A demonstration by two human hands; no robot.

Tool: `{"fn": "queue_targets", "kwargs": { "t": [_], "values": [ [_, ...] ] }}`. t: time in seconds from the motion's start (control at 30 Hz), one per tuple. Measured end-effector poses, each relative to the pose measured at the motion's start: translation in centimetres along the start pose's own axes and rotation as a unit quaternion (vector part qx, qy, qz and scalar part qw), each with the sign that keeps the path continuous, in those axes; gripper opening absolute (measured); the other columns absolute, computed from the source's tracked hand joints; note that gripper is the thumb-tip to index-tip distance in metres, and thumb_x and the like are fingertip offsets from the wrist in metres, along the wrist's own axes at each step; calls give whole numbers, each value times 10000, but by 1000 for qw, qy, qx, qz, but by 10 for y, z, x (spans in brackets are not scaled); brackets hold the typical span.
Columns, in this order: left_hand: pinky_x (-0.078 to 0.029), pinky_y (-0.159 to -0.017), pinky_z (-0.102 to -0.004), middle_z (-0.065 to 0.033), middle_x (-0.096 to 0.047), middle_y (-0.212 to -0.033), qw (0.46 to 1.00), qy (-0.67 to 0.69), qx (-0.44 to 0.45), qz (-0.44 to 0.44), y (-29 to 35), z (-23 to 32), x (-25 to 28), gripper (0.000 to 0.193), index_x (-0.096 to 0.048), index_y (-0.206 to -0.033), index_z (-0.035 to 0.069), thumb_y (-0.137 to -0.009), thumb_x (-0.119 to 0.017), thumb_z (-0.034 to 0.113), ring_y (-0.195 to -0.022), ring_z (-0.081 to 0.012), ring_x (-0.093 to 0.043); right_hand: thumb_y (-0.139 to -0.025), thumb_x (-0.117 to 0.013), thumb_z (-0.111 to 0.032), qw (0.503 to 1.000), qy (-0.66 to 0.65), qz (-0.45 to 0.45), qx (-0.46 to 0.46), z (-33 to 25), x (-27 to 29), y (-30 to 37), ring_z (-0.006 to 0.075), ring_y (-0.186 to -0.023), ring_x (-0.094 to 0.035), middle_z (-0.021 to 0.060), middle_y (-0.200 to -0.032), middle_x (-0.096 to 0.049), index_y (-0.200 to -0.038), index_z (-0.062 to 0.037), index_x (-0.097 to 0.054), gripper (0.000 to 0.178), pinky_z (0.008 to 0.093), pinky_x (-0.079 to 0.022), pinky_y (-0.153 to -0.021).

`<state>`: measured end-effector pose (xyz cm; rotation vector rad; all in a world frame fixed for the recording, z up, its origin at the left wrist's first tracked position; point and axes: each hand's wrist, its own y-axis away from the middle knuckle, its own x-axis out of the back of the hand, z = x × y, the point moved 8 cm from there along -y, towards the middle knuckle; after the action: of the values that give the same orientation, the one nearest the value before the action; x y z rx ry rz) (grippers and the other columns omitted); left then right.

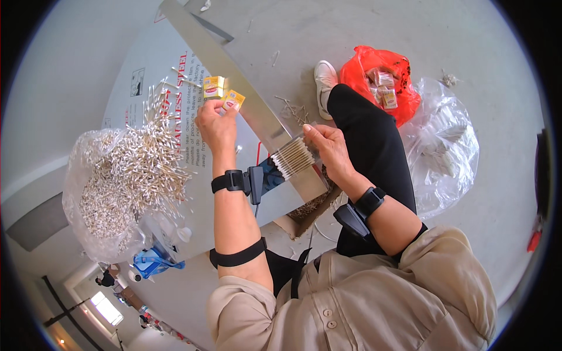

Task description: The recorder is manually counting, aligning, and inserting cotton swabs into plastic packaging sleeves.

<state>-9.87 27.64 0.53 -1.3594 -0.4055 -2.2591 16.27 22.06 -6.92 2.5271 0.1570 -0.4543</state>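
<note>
My left hand (218, 130) reaches over the steel-topped table and pinches a small yellow and white box (234, 99). Touching that box is a second small yellow box (213, 86), standing on the table just beyond my fingers. My right hand (332, 153) is closed at the edge of a flat row of cotton swabs (293, 158), which lies over the table's near right edge. Its thumb presses at the row's far corner; the other fingers are partly hidden. A dark blue sheet (270, 175) lies beside the row's left end.
A big clear bag (73, 181) spills loose cotton swabs (137, 169) across the table's left side. On the floor to the right are a red bag (351, 70) with small boxes and a clear plastic bag (453, 155). A cardboard box (287, 227) stands below the table edge.
</note>
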Motion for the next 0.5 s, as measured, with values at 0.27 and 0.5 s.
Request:
{"fn": "queue_targets", "kwargs": {
  "t": [0.27, 0.5],
  "values": [
    [-486, -599, -308, -59, -648, -835, 966, 256, 44, -7, 5, -22, 1, 204, -611, -794, 15, -721, -801, 25, -700, -160, -592, -859, -770, -168, 998, 6, -29, -46, 7, -5, 0, 45, -642, -520, -17, -705, -623, -811, 9, -694, 198, 233, -398, -590],
    [-368, -465, -192, -15, -612, -687, 897, 401, 164, -90, 103, -7, 12, 137, -606, -762, 16, -833, -722, 17, -532, -46, -504, -775, -823, -103, 1000, -18, -23, 0, 3, -4, -1, 62, -555, -505, -6, -649, -614, -788, 16, -703, 170, 255, -382, -490]
  ]
}}
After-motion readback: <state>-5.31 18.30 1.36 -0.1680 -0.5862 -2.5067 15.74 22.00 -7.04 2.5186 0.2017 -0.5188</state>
